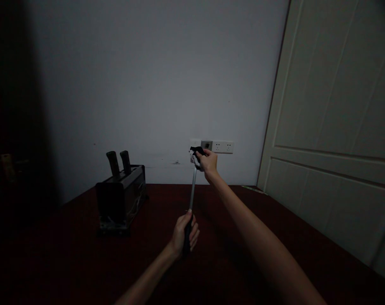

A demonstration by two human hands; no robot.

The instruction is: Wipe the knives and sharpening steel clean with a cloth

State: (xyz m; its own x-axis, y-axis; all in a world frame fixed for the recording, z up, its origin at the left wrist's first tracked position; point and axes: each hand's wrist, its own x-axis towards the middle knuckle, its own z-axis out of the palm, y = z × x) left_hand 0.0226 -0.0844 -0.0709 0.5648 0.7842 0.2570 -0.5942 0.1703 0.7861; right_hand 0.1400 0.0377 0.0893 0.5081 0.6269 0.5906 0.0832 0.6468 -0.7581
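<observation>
My left hand (183, 233) is closed round the black handle of a thin metal rod (193, 186), which stands nearly upright above the table. At the rod's upper end, my right hand (208, 161) pinches a soft-looking black piece (197, 150), perhaps cloth. Pale and dark loop-like parts show beside the fingers there; dim light hides exactly what they are. To the left stands a dark knife block (111, 205) with two black-handled knives (118, 163) upright in its top.
The dark red-brown table (167, 199) runs back to a pale wall (157, 84). Wall sockets (223, 147) sit just behind my right hand. A pale panelled door (328, 114) rises on the right. A thin strip (254, 189) lies by the table's back edge.
</observation>
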